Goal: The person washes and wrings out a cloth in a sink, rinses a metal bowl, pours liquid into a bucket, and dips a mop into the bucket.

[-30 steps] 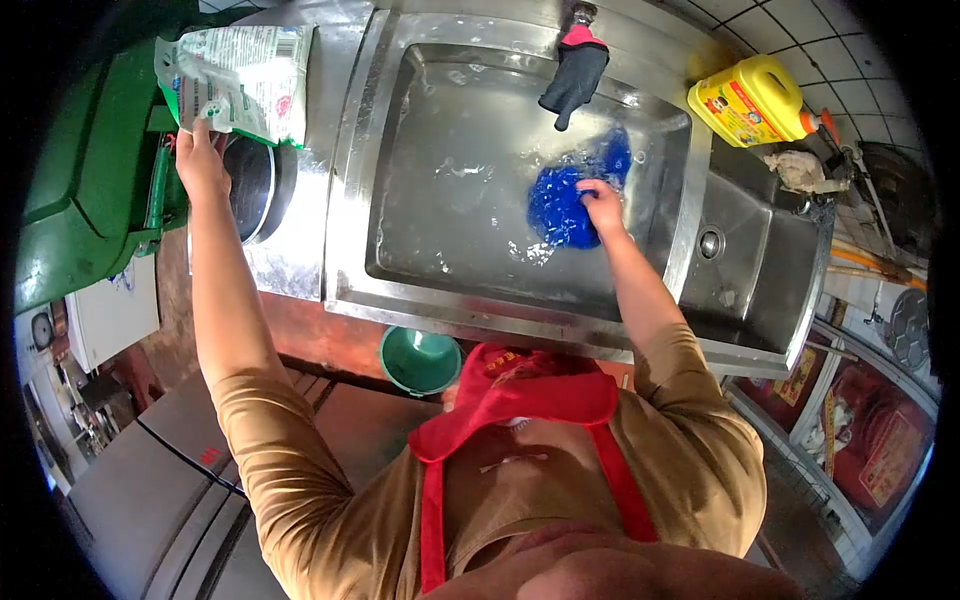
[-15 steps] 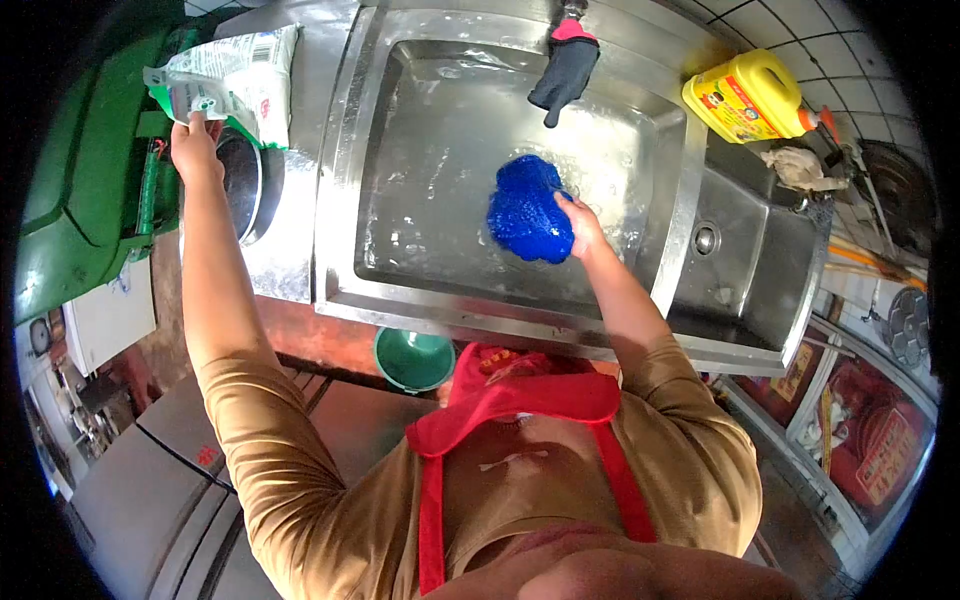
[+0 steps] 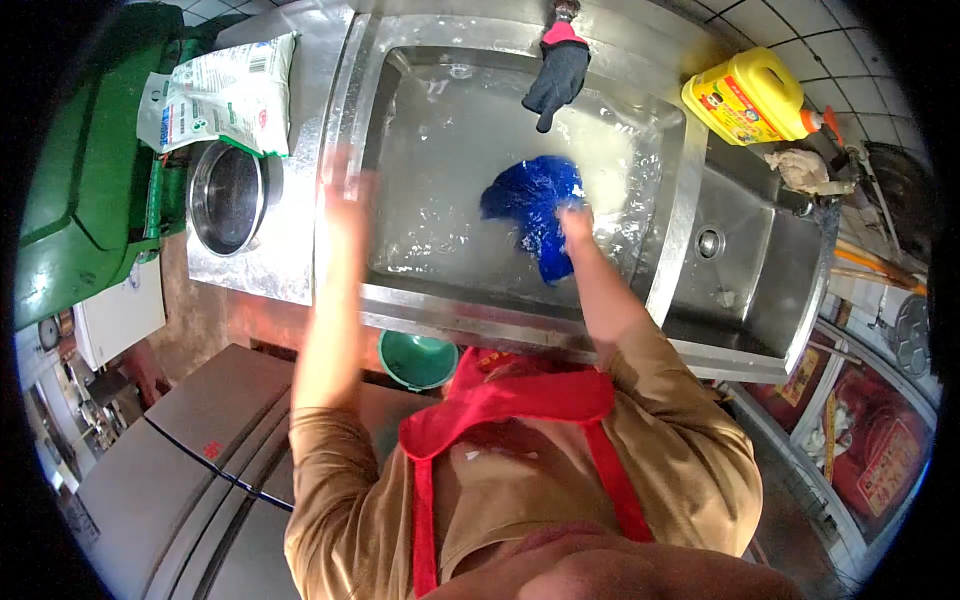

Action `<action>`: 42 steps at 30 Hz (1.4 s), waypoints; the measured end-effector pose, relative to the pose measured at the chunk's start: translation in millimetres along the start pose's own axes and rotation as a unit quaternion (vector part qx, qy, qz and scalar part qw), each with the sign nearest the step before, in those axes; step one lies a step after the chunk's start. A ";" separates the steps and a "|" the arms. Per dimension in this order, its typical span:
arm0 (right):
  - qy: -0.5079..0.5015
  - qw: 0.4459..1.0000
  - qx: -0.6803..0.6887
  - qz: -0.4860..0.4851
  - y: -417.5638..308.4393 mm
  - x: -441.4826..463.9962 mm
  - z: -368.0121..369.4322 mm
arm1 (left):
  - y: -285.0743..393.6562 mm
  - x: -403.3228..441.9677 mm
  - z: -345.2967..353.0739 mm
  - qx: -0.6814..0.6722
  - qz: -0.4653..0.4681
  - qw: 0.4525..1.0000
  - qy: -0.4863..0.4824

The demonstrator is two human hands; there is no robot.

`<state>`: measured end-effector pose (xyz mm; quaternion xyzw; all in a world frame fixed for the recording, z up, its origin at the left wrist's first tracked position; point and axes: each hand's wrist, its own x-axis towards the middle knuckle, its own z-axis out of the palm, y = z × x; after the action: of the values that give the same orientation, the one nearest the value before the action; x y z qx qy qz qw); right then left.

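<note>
In the water of the large steel sink (image 3: 345, 210), my right hand (image 3: 575, 225) grips a blue cloth (image 3: 535, 192) by its right side. The cloth is spread out and partly under the water. My left hand (image 3: 347, 195) passes over the sink's left rim, so smeared by motion that its fingers cannot be made out. To its left, a white and green plastic bag (image 3: 232, 98) lies on the steel counter. Just below that bag sits a round metal bowl (image 3: 228, 198). A dark glove with a pink cuff (image 3: 558, 78) hangs over the tap at the sink's back.
At the back right stands a yellow jug (image 3: 745, 97) with an orange cap. A smaller sink basin (image 3: 735, 235) with a drain adjoins on the right. A green bin (image 3: 90, 200) is at the far left, and a green bucket (image 3: 418, 360) stands below the sink's front edge.
My left hand has let go of the white and green bag and moved right to the sink's rim. In my right hand the blue cloth has spread and shifted lower in the water.
</note>
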<state>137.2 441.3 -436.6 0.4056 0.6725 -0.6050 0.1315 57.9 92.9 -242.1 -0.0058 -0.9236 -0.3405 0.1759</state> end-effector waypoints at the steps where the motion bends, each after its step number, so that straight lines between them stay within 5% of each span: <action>1: -0.039 0.991 0.119 0.055 20.5 18.5 5.8 | 23.3 -32.2 24.9 -0.039 -0.035 0.990 -0.132; 2: -0.077 0.963 0.234 0.109 42.7 39.5 10.3 | 58.9 -52.8 35.9 -0.208 -0.195 0.915 -0.285; 3: -0.137 0.944 0.275 0.120 4.8 3.1 7.9 | 72.8 -68.9 56.4 -0.308 -0.330 0.829 -0.331; 4: -0.197 0.920 0.313 0.131 -54.5 -53.1 6.5 | 86.5 -85.2 76.8 -0.374 -0.470 0.723 -0.342; 6: -0.278 0.885 0.357 0.106 -69.3 -72.5 6.2 | 111.0 -89.9 94.9 -0.435 -0.601 0.602 -0.296; 9: -0.279 0.908 0.311 0.039 -95.0 -121.7 8.8 | 81.8 -102.2 140.7 -0.706 -0.532 0.383 -0.267; 10: -0.285 0.919 0.271 0.012 -96.4 -132.0 9.0 | 94.6 -94.2 134.2 -0.720 -0.506 0.413 -0.235; 12: -0.263 0.944 0.187 -0.066 -113.1 -157.1 10.9 | 83.7 -95.6 144.5 -0.761 -0.482 0.345 -0.264; 15: -0.173 0.946 -0.069 -0.266 -101.7 -141.1 17.5 | 85.5 -116.0 157.5 -0.788 -0.402 0.419 -0.205; 19: 0.013 0.846 -0.317 -0.429 -84.9 -68.5 9.9 | 120.3 -103.3 142.1 -0.578 -0.579 0.563 -0.115; 20: 0.007 0.826 -0.379 -0.416 -70.2 -37.0 4.2 | 121.8 -105.6 146.5 -0.554 -0.560 0.600 -0.142; 21: -0.009 0.743 -0.514 -0.429 -72.3 -24.2 -1.5 | 120.6 -105.1 152.5 -0.527 -0.537 0.636 -0.171; 25: 0.084 0.797 -0.471 -0.368 -56.4 1.3 -10.4 | 105.2 -115.9 154.0 -0.462 -0.424 0.751 -0.207; 26: 0.022 0.889 -0.351 -0.294 -52.8 5.4 -10.7 | 96.7 -118.9 152.9 -0.441 -0.391 0.782 -0.202; 28: -0.101 0.984 -0.080 -0.121 -65.2 -6.0 -4.4 | 99.7 -111.1 129.9 -0.411 -0.487 0.718 -0.279; 29: -0.215 0.966 0.133 0.060 -60.5 -4.2 1.9 | 96.1 -111.7 130.0 -0.420 -0.548 0.669 -0.275; 31: -0.330 0.924 0.194 0.007 -78.2 -36.0 4.5 | 100.9 -108.2 132.6 -0.431 -0.615 0.615 -0.241; 33: -0.378 0.874 0.292 0.093 -91.2 -61.8 12.0 | 84.3 -105.1 138.0 -0.523 -0.594 0.547 -0.273; 35: -0.405 0.849 0.330 0.083 -97.0 -96.5 21.4 | 66.4 -104.5 149.0 -0.615 -0.555 0.500 -0.253; 36: -0.395 0.861 0.314 0.064 -92.0 -110.8 26.2 | 50.2 -106.6 158.9 -0.695 -0.527 0.427 -0.239; 38: -0.354 0.904 0.235 0.042 -99.5 -150.2 30.5 | 58.5 -100.1 148.0 -0.727 -0.517 0.374 -0.255; 40: -0.260 0.955 0.074 -0.120 -78.4 -151.8 49.6 | 59.2 -114.0 157.8 -0.763 -0.485 0.388 -0.178; 42: -0.159 0.934 -0.086 -0.310 -93.9 -149.9 47.2 | 36.7 -130.6 186.2 -0.796 -0.405 0.411 -0.181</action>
<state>151.6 345.7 -281.2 0.0629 0.7846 -0.6120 0.0770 125.5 252.8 -393.5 0.1700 -0.1428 -0.9456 -0.2378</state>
